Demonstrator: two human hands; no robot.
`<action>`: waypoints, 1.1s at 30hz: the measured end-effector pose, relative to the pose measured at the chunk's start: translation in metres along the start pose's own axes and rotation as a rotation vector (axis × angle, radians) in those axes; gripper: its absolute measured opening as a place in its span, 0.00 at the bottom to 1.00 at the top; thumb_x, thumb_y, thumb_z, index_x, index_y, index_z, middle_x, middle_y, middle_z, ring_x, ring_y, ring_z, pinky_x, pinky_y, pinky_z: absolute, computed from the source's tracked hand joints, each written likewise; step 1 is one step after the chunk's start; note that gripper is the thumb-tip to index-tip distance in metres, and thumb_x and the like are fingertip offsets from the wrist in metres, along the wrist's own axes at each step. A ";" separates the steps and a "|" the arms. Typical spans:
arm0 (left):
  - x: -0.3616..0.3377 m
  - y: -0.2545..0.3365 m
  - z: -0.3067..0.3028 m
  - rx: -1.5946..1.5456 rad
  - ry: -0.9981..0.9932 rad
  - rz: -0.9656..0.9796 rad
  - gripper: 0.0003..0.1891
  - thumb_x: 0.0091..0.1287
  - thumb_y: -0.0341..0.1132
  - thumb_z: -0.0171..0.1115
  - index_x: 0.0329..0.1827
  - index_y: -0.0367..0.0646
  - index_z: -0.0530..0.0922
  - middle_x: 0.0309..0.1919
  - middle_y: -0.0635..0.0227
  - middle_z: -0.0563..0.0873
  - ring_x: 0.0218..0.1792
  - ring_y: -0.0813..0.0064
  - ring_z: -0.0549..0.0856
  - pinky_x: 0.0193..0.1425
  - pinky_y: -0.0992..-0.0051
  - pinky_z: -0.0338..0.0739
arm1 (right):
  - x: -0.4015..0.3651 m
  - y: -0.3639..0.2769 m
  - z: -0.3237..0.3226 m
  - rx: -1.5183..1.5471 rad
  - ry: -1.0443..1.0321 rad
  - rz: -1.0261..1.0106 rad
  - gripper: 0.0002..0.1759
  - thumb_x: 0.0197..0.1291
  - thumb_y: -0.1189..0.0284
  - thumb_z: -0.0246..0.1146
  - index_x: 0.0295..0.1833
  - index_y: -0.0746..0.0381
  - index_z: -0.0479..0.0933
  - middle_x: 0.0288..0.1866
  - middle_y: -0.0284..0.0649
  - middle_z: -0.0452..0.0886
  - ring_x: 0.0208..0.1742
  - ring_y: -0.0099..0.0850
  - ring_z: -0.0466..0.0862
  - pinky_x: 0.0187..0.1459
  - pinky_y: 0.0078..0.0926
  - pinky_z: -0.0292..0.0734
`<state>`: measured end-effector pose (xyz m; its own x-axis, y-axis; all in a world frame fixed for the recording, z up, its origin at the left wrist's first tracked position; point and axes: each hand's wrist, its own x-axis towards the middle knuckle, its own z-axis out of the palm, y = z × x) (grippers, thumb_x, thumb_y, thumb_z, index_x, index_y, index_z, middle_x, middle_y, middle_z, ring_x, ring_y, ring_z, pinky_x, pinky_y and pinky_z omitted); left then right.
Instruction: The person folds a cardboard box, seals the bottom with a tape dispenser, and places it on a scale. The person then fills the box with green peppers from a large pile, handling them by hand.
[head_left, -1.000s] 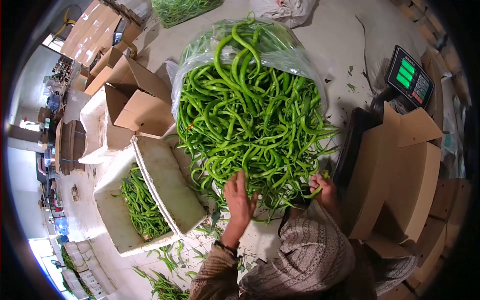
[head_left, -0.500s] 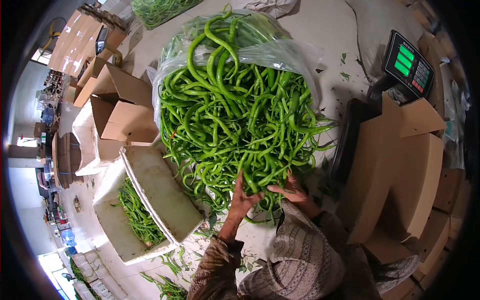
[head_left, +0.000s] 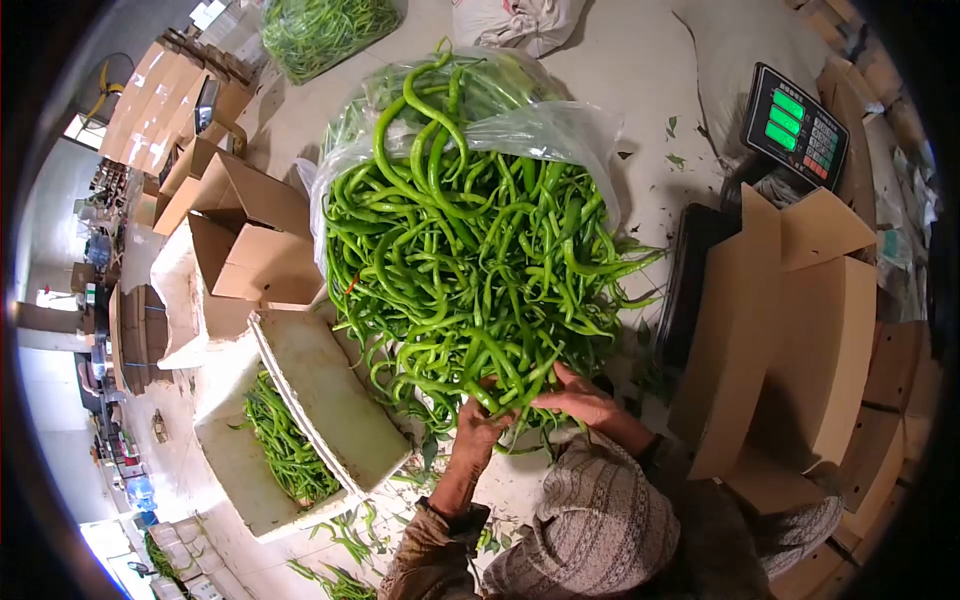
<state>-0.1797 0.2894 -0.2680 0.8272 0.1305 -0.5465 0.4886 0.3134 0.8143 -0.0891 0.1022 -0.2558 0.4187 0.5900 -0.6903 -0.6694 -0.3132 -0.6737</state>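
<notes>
the left hand (head_left: 482,428) and the right hand (head_left: 590,402) come close together at the near edge of a big heap, holding a small bunch of green peppers (head_left: 492,372) between them. the left hand is curled round it and the right hand bends in from the other side; some fingertips are hidden among the peppers, so how firmly each grips cannot be told.

from the hands, the pepper heap (head_left: 470,250) spreads away at 11 to 12 o'clock, spilling from the mouth of a clear plastic bag (head_left: 545,130). at 9 o'clock stands a white foam box (head_left: 340,385) with more peppers inside, and loose peppers (head_left: 345,540) lie on the floor at 8. an open carton (head_left: 735,340) stands at 3 o'clock, a scale display (head_left: 797,125) is lit green between 1 and 2, and another carton (head_left: 265,265) sits at 10. patterned cloth (head_left: 600,515) shows at 5.
</notes>
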 end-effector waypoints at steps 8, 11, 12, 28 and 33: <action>-0.054 0.061 0.037 0.194 0.070 0.271 0.21 0.61 0.22 0.63 0.58 0.36 0.72 0.45 0.66 0.82 0.46 0.76 0.79 0.54 0.76 0.74 | -0.050 -0.029 0.010 -0.144 -0.045 -0.364 0.41 0.60 0.72 0.67 0.76 0.63 0.54 0.78 0.40 0.52 0.77 0.33 0.53 0.73 0.30 0.54; -0.069 0.076 0.041 0.206 0.057 0.440 0.21 0.61 0.22 0.63 0.59 0.36 0.72 0.50 0.64 0.80 0.48 0.76 0.79 0.54 0.76 0.73 | -0.082 -0.052 0.013 -0.095 -0.193 -0.405 0.52 0.56 0.67 0.71 0.77 0.64 0.45 0.76 0.45 0.53 0.76 0.33 0.54 0.74 0.29 0.50; -0.069 0.082 0.045 0.258 0.076 0.551 0.21 0.61 0.23 0.62 0.59 0.36 0.72 0.52 0.64 0.79 0.49 0.76 0.78 0.54 0.76 0.72 | -0.089 -0.060 0.013 -0.165 -0.226 -0.447 0.55 0.54 0.64 0.73 0.78 0.65 0.43 0.74 0.47 0.57 0.74 0.33 0.58 0.73 0.29 0.52; -0.156 0.215 0.081 0.227 -0.045 0.698 0.22 0.61 0.25 0.69 0.59 0.36 0.75 0.46 0.65 0.83 0.43 0.76 0.83 0.46 0.78 0.78 | -0.214 -0.176 0.047 0.135 -0.071 -0.669 0.40 0.54 0.78 0.69 0.71 0.67 0.58 0.62 0.41 0.74 0.63 0.27 0.73 0.62 0.24 0.68; -0.153 0.221 0.081 -0.100 -0.149 0.537 0.13 0.67 0.30 0.63 0.52 0.38 0.78 0.35 0.70 0.83 0.27 0.84 0.76 0.29 0.83 0.70 | -0.186 -0.154 0.050 -0.135 0.052 -0.795 0.40 0.49 0.77 0.72 0.68 0.67 0.62 0.58 0.40 0.77 0.60 0.26 0.74 0.61 0.25 0.69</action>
<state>-0.1757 0.2626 0.0108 0.9862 0.1642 -0.0216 -0.0339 0.3279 0.9441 -0.0945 0.0782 -0.0103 0.7683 0.6400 -0.0007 -0.0811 0.0963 -0.9920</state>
